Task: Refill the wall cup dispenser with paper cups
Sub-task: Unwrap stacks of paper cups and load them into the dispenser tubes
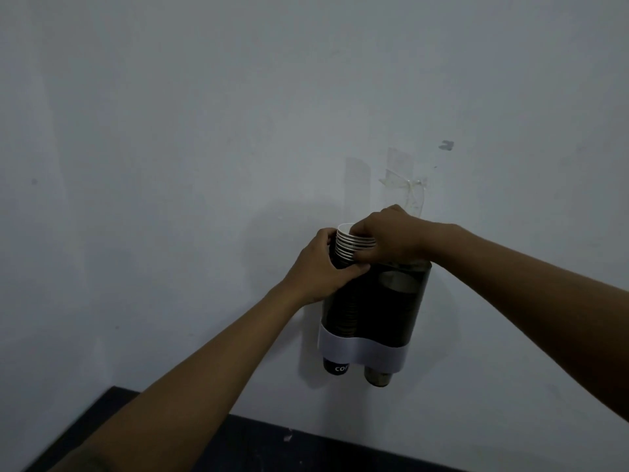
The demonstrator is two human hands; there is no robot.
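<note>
You're mid-load — your left hand (pixel 321 264) wraps the cup stack (pixel 352 247) and your right hand (pixel 384 238) pinches its rims, the stack half down the dispenser (pixel 391 308) tube just below your grip. I'd say that tube is nearly full; the tube beside it looks short. Smoked plastic and dim light hide the count — worktop (pixel 238 444) below, mostly cut off.

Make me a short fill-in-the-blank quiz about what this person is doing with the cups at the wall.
1. Both hands hold a stack of paper cups over the ____ tube of the dispenser.
2. The band across the dispenser's lower part is ____.
3. The number of cup bottoms poking out under the band is ____.
4. The right hand holds the stack's ____ end, the left hand lower down.

Missing words: left; white; two; top
</note>
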